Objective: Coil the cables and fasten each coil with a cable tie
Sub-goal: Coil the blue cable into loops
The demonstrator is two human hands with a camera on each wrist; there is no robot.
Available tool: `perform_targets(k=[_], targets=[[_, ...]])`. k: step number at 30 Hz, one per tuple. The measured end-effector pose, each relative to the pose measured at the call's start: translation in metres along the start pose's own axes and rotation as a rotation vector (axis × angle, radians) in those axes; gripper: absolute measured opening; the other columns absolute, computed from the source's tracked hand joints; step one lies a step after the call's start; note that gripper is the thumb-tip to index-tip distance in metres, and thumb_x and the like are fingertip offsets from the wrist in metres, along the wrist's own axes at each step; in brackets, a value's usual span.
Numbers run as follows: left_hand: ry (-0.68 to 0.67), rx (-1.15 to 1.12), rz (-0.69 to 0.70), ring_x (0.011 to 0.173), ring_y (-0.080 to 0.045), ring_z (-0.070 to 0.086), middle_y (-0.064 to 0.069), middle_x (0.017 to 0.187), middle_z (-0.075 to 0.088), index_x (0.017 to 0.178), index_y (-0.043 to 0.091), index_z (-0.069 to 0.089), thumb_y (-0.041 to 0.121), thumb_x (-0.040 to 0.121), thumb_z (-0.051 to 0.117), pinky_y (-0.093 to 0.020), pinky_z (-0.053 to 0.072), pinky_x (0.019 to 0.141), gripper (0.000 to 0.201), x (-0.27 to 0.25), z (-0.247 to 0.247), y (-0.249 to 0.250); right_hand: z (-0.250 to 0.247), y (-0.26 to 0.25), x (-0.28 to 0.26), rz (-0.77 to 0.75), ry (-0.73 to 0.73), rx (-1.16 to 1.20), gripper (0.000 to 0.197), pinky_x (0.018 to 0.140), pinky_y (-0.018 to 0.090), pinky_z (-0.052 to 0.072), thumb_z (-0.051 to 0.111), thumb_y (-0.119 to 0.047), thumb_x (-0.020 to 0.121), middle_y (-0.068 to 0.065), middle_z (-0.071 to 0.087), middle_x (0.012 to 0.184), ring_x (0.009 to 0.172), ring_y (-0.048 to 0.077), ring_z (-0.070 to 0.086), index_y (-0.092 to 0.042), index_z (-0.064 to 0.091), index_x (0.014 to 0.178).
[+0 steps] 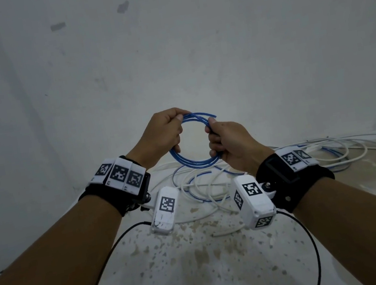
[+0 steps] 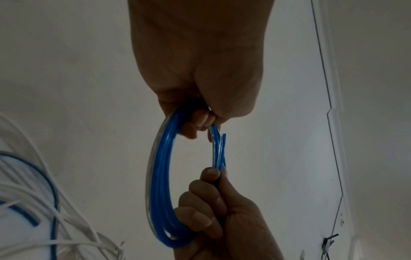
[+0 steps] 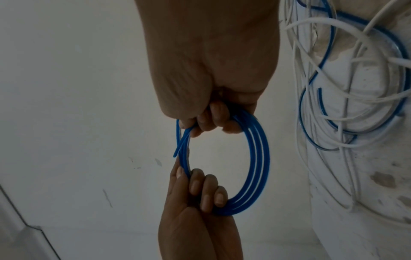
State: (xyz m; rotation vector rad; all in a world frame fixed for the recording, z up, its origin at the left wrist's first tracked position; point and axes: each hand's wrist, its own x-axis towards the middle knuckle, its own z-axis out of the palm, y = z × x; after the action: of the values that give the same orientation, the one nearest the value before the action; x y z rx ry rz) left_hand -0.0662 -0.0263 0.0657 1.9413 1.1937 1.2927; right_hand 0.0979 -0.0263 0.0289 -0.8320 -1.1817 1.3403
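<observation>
The left hand (image 1: 159, 134), raised with knuckles up, grips the left side of the blue cable coil (image 1: 194, 163), held in the air above the floor (image 1: 202, 264); the right hand (image 1: 231, 146) clasps its right side, over loose white cables (image 1: 204, 189) by the floor's far edge

A pale, greyish-white wall (image 1: 190, 42) fills the upper view, dimly lit, with two small darker patches (image 1: 58, 26) high up. Below the wall lies a white surface (image 1: 204, 276) speckled with brownish chipped spots. In the left wrist view, a thin dark line (image 2: 329, 109) runs down the wall.
</observation>
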Motion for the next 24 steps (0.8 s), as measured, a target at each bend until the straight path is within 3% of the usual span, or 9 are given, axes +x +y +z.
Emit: perform_targets(k=[4,7,9,13,16,18,24], targets=[[-0.050,0.079,0.015,0.047,-0.011,0.041,-0.007,0.088,0.063,0.113,0.007,0.064,0.012,0.104,0.037,-0.026,0.047,0.045,0.029,-0.001,-0.003,0.004,-0.001,0.003,0.001,-0.021,0.012,-0.075,0.034,0.048,0.025,0.034,0.041,-0.033,0.105,-0.007,0.029,0.048,0.040,0.009,0.026,-0.011,0.052,0.083],[-0.051,0.172,0.069,0.046,-0.009,0.040,-0.005,0.071,0.050,0.108,0.013,0.069,0.036,0.103,0.043,-0.026,0.045,0.044,0.035,-0.003,0.001,0.008,-0.001,0.006,0.002,-0.060,0.010,-0.137,0.035,0.047,0.025,0.035,0.042,-0.032,0.105,-0.008,0.031,0.046,0.041,0.010,0.029,-0.010,0.053,0.081],[0.029,0.256,0.123,0.045,-0.010,0.040,-0.006,0.065,0.043,0.101,0.015,0.073,0.043,0.100,0.046,-0.029,0.043,0.047,0.039,-0.002,0.006,0.005,0.001,0.006,0.001,-0.084,0.003,-0.193,0.035,0.047,0.026,0.036,0.042,-0.032,0.105,-0.010,0.034,0.044,0.041,0.010,0.031,-0.009,0.054,0.081],[0.144,0.264,0.155,0.046,-0.007,0.035,0.003,0.056,0.043,0.091,0.013,0.073,0.034,0.099,0.052,-0.029,0.034,0.054,0.031,0.000,0.008,-0.005,0.002,0.004,-0.001,-0.084,-0.028,-0.203,0.039,0.051,0.028,0.036,0.040,-0.035,0.106,-0.009,0.033,0.045,0.043,0.011,0.029,-0.008,0.057,0.083],[0.178,0.283,0.202,0.045,-0.005,0.037,0.009,0.049,0.041,0.092,0.013,0.074,0.031,0.100,0.052,-0.025,0.032,0.053,0.029,-0.003,0.010,-0.004,0.000,-0.002,-0.003,0.006,-0.034,-0.083,0.058,0.051,0.028,0.035,0.036,-0.055,0.101,-0.004,0.032,0.052,0.044,0.012,0.028,-0.007,0.064,0.084],[0.199,0.293,0.230,0.044,-0.004,0.039,0.009,0.046,0.041,0.093,0.013,0.074,0.029,0.100,0.052,-0.021,0.032,0.052,0.028,-0.005,0.013,-0.004,0.000,-0.004,-0.003,0.048,-0.020,-0.073,0.058,0.050,0.028,0.036,0.038,-0.060,0.098,-0.003,0.035,0.054,0.045,0.013,0.029,-0.009,0.062,0.081],[0.219,0.279,0.286,0.045,-0.005,0.039,0.007,0.050,0.044,0.096,0.013,0.074,0.026,0.100,0.052,-0.015,0.028,0.048,0.026,-0.007,0.017,-0.007,-0.004,-0.008,-0.004,0.095,-0.086,-0.024,0.033,0.049,0.024,0.029,0.047,-0.036,0.102,-0.005,0.031,0.056,0.045,0.011,0.024,-0.013,0.054,0.079]])
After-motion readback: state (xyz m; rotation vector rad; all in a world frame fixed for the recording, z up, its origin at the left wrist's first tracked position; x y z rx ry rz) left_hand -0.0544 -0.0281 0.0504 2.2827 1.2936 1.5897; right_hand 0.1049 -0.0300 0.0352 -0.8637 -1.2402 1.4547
